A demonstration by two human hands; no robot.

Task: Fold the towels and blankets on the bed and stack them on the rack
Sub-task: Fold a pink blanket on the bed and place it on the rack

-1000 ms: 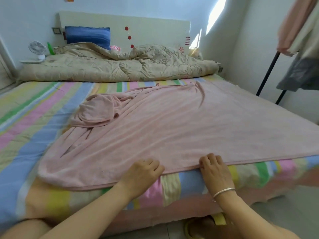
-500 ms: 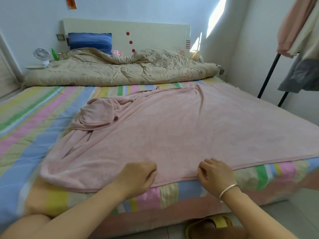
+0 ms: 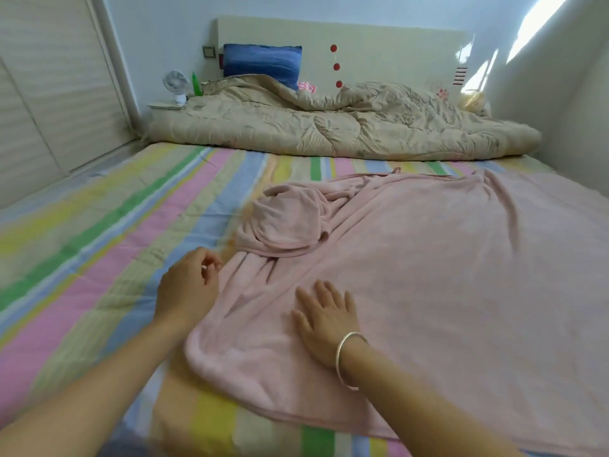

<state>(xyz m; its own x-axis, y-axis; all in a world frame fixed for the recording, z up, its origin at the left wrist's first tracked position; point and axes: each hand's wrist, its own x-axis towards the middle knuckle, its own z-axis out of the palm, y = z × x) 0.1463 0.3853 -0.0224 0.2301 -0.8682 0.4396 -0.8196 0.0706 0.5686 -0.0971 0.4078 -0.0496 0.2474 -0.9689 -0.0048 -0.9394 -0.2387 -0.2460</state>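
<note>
Striped bed with a pink blanket spread over its right half up to the near edge, bunched into a lump near the middle. Beige quilt heaped along the head edge, blue pillow behind it. Right hand flat on the blanket, fingers straight and spread, gripping nothing; left hand at the blanket's left edge, fingers curled, any hold on the cloth impossible to tell.
</note>
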